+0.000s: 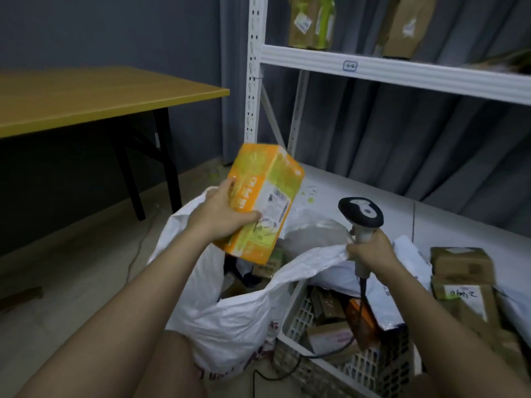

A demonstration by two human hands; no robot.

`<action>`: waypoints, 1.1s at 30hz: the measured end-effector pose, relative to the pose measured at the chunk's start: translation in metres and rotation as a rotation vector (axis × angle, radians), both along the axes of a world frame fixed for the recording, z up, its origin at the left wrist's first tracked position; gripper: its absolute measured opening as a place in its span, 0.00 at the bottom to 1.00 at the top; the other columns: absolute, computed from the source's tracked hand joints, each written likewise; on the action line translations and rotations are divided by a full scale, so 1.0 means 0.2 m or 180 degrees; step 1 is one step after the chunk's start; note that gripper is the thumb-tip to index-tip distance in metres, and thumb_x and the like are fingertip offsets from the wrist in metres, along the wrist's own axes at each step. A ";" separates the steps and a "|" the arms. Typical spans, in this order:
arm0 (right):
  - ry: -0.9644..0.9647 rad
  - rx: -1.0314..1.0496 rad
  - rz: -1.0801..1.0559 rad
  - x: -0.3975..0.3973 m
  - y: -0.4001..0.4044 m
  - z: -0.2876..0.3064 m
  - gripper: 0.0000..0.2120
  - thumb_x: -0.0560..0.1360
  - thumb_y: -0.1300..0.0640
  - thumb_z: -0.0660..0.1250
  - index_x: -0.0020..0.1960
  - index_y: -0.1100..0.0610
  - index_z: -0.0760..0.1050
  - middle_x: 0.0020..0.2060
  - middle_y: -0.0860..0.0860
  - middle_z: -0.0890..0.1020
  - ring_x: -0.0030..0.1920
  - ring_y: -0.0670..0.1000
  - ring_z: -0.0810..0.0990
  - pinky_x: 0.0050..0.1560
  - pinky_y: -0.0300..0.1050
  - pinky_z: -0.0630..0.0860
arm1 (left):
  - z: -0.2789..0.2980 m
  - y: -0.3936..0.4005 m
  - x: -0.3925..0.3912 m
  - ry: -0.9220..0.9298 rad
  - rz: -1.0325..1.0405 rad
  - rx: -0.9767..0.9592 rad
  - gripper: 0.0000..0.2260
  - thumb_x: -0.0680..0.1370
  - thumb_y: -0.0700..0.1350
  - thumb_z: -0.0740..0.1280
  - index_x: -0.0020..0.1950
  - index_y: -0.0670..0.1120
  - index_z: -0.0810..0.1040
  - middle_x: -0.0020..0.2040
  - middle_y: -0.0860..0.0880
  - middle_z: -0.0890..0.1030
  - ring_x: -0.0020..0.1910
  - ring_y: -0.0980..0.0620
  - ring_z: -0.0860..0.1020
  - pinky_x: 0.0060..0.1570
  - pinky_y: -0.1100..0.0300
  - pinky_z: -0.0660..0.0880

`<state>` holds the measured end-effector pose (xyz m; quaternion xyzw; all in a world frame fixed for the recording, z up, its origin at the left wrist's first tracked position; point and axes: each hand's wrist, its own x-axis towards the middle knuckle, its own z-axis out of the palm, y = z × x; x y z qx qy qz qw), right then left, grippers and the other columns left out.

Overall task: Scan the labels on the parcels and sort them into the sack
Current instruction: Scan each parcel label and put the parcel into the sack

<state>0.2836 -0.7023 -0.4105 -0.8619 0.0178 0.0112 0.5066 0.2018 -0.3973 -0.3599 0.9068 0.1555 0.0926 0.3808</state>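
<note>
Left hand (pixel 222 209) gripping an orange parcel (pixel 263 202) above the open white sack (pixel 230 305); right hand (pixel 370 249) clutching scanner (pixel 361 218) and sack rim together.

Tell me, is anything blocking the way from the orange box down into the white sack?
Nothing visible blocks it. The left hand holds the orange box just above the sack, and the right hand, also gripping the scanner, holds the sack's rim open.

The glossy orange-and-green parcel (pixel 264 202) bears a paper label (pixel 275 206) beside the thumb. The white woven-plastic sack (pixel 230 311) looks crinkled; the scanner (pixel 361 215) smooth plastic.
</note>
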 end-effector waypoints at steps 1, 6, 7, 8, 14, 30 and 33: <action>0.0003 0.0044 -0.0006 0.00 -0.01 -0.01 0.18 0.70 0.71 0.69 0.59 0.64 0.73 0.42 0.51 0.77 0.40 0.48 0.75 0.37 0.41 0.71 | -0.05 -0.04 0.02 0.0282 -0.0164 0.0340 0.52 0.56 0.71 0.69 0.76 0.61 0.52 0.71 0.48 0.67 0.65 0.43 0.72 0.63 0.46 0.71; 0.0113 0.0449 0.0052 -0.05 -0.01 -0.05 0.16 0.69 0.67 0.75 0.54 0.63 0.75 0.45 0.57 0.80 0.45 0.56 0.79 0.44 0.48 0.75 | -0.27 -0.22 0.04 0.1295 -0.0593 0.1293 0.37 0.74 0.64 0.65 0.78 0.56 0.52 0.79 0.44 0.44 0.76 0.36 0.46 0.72 0.40 0.55; 0.0153 0.0617 0.0052 -0.05 -0.01 -0.05 0.16 0.69 0.66 0.76 0.52 0.63 0.74 0.45 0.57 0.80 0.44 0.56 0.80 0.44 0.50 0.77 | -0.27 -0.24 0.05 0.1143 -0.0542 0.1112 0.34 0.76 0.63 0.64 0.78 0.55 0.55 0.79 0.44 0.45 0.77 0.37 0.46 0.73 0.41 0.55; 0.0177 0.0790 0.0040 -0.06 -0.01 -0.05 0.15 0.69 0.66 0.77 0.52 0.63 0.74 0.45 0.57 0.80 0.43 0.56 0.80 0.43 0.50 0.77 | -0.26 -0.27 0.05 0.0894 -0.0507 0.0966 0.31 0.77 0.62 0.62 0.77 0.54 0.58 0.79 0.44 0.50 0.77 0.38 0.50 0.72 0.44 0.57; 0.0256 0.1683 -0.0244 -0.17 -0.12 0.03 0.09 0.73 0.66 0.72 0.45 0.58 0.73 0.40 0.57 0.80 0.41 0.54 0.81 0.39 0.47 0.76 | -0.10 -0.51 0.04 0.0147 -0.0836 0.0838 0.19 0.80 0.55 0.60 0.70 0.51 0.70 0.69 0.49 0.73 0.66 0.47 0.72 0.61 0.53 0.71; 0.0299 0.1502 -0.1137 -0.38 -0.89 -0.09 0.07 0.73 0.66 0.71 0.47 0.57 0.75 0.42 0.56 0.80 0.29 0.46 0.82 0.44 0.50 0.77 | -0.46 -1.29 0.24 0.0145 -0.1733 0.0352 0.17 0.80 0.48 0.63 0.67 0.44 0.72 0.65 0.44 0.75 0.62 0.45 0.74 0.58 0.53 0.73; 0.0362 0.1562 -0.1363 -0.30 -0.94 -0.22 0.06 0.72 0.66 0.71 0.47 0.60 0.76 0.42 0.59 0.81 0.28 0.46 0.81 0.38 0.46 0.77 | -0.63 -1.41 0.37 0.0458 -0.1785 0.0159 0.19 0.80 0.49 0.63 0.69 0.44 0.70 0.67 0.45 0.74 0.62 0.47 0.74 0.56 0.58 0.71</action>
